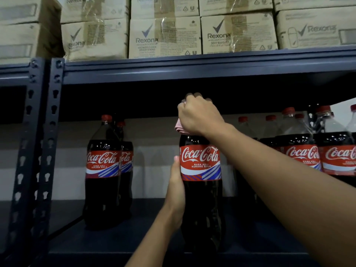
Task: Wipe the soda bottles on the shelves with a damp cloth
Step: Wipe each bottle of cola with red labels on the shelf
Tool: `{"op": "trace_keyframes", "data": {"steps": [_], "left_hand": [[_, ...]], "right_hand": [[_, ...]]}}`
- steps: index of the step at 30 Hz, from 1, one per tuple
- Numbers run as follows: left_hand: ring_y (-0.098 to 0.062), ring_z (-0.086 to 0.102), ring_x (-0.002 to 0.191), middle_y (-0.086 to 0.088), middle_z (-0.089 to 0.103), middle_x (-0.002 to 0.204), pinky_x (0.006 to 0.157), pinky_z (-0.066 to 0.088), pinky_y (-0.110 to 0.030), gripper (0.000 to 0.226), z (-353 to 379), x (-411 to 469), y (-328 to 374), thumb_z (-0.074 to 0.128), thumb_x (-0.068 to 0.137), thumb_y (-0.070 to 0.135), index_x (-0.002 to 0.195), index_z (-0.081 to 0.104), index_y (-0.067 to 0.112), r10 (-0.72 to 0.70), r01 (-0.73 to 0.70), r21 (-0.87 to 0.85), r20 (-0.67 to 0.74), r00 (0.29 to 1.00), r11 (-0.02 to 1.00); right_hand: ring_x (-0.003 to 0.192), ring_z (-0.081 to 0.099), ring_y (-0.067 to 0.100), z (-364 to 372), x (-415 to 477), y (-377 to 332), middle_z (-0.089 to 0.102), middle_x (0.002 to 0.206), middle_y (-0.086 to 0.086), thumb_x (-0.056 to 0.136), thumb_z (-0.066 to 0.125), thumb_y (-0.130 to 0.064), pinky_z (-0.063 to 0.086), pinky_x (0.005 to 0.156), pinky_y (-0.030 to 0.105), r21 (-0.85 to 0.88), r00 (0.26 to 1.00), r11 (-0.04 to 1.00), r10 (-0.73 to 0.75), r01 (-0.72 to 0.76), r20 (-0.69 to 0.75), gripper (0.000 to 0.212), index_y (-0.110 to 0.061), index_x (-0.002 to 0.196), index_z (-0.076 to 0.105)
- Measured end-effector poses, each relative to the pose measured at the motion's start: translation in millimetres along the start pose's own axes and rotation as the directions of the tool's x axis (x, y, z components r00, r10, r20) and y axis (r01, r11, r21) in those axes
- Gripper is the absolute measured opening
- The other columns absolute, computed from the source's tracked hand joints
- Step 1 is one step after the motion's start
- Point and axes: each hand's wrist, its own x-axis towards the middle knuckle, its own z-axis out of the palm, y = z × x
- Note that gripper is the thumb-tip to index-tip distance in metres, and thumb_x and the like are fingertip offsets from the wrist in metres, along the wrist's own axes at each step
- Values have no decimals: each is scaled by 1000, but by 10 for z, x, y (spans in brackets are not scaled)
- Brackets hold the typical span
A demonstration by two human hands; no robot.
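Observation:
A large Coca-Cola bottle (201,180) with a red label stands at the front of the dark shelf (115,239). My left hand (176,189) grips its left side at label height. My right hand (198,116) is curled over the bottle's top and neck, clutching a pink cloth (179,126) around them; the cap is hidden under cloth and hand. Two more cola bottles (104,170) stand to the left, one behind the other. Several others (308,151) are grouped at the right.
A dark metal upright (36,151) with keyhole slots runs down the left. The shelf beam above (192,70) carries cardboard Rexona cartons (165,35). A pale wall shows behind the bottles.

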Motion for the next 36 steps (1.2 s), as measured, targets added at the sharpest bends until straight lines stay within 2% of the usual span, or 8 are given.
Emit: {"op": "trace_keyframes", "data": {"steps": [5, 9, 13, 17, 22, 28, 32, 36], "left_hand": [[-19, 79, 96, -11, 80, 112, 77, 65, -29, 64, 17, 40, -31, 23, 110, 55, 121, 71, 13, 10, -10, -41, -3, 1000, 999], [-20, 78, 100, -14, 79, 112, 82, 64, -29, 67, -25, -2, -23, 23, 112, 53, 124, 72, 9, 43, -43, -19, 38, 998, 999], [-5, 74, 110, 7, 80, 114, 83, 60, -20, 60, -86, -62, -59, 22, 115, 45, 110, 81, 36, 67, -67, -3, 81, 995, 998], [-25, 76, 105, -15, 77, 118, 92, 62, -37, 73, -106, -67, -31, 27, 108, 62, 112, 80, 12, -54, 62, -78, 103, 993, 995], [-23, 77, 103, -15, 77, 117, 84, 64, -32, 75, -98, -91, -37, 28, 106, 63, 108, 83, 11, -61, 73, -90, 132, 989, 993], [-26, 66, 129, -13, 71, 137, 107, 55, -43, 73, -73, -83, -30, 18, 109, 63, 147, 60, 17, 68, -70, 12, 140, 988, 997], [-23, 79, 94, -17, 78, 112, 79, 65, -33, 75, -72, -36, 25, 28, 106, 63, 125, 72, 6, -31, 33, -21, 88, 996, 999], [-24, 78, 89, -19, 78, 108, 80, 63, -35, 75, -170, -53, 129, 33, 104, 66, 117, 79, 8, -96, 94, 70, 28, 995, 993]], "right_hand": [[127, 43, 43, 88, -95, 23, 46, 143, 13, 92, 16, -52, 39, 98, 53, 136, 996, 987, 89, -87, -10, 67, -11, 129, 55], [150, 26, 42, 197, -657, -77, 35, 163, 2, 93, 26, -44, 31, 114, 56, 4, 986, 1000, -6, 7, -165, 69, -14, 153, 45], [157, 13, 35, 496, -1428, -109, 28, 168, 7, 104, 37, -37, 19, 122, 59, -34, 970, 991, -131, 127, -205, 61, -13, 160, 34], [158, 1, 38, 745, -2226, -195, 17, 171, 3, 103, 40, -47, 22, 122, 63, -103, 974, 976, -203, 192, -105, 68, -11, 161, 30], [157, 10, 40, 807, -2233, -257, 25, 169, 10, 101, 36, -38, 24, 118, 65, -103, 974, 982, -171, 157, -146, 64, -9, 159, 36], [159, 0, 23, 364, -1162, -26, 5, 173, -1, 98, 48, -42, 9, 128, 44, 388, 979, 921, 101, -24, -179, 76, -23, 165, 16], [156, 17, 11, 184, -722, 168, 18, 171, -3, 101, 49, -34, 16, 127, 32, 618, 981, 781, 176, -91, -77, 67, -19, 162, 27], [157, 12, 15, 236, -889, 178, 17, 171, -4, 99, 40, -35, 14, 128, 36, 555, 987, 832, 76, 15, -139, 66, -20, 162, 28]]}}
